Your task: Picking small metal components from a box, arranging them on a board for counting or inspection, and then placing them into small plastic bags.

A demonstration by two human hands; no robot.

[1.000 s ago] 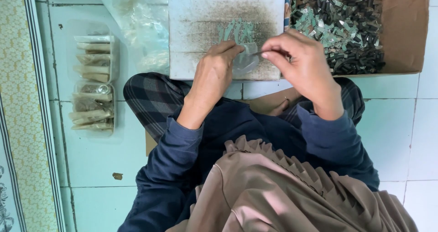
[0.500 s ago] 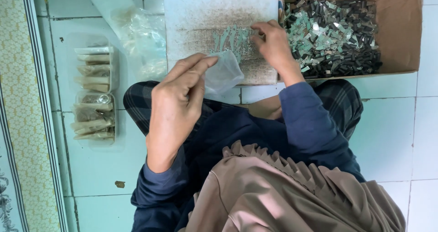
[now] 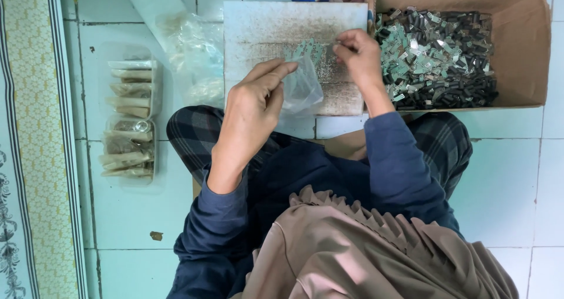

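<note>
While a cardboard box (image 3: pixel 529 52) of small metal pieces (image 3: pixel 437 58) sits full at far right, the left hand (image 3: pixel 252 108) holds a clear bag (image 3: pixel 301 90) and the right hand (image 3: pixel 359 55) pinches pieces on the board (image 3: pixel 264 28); filled packets (image 3: pixel 130 122) lie left

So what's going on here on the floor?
A person sits on a tiled floor at a worn board. The left hand holds a small clear plastic bag, while the right hand rests on a small pile of greenish pieces on the board. A cardboard box of similar small parts sits beside it.
</note>
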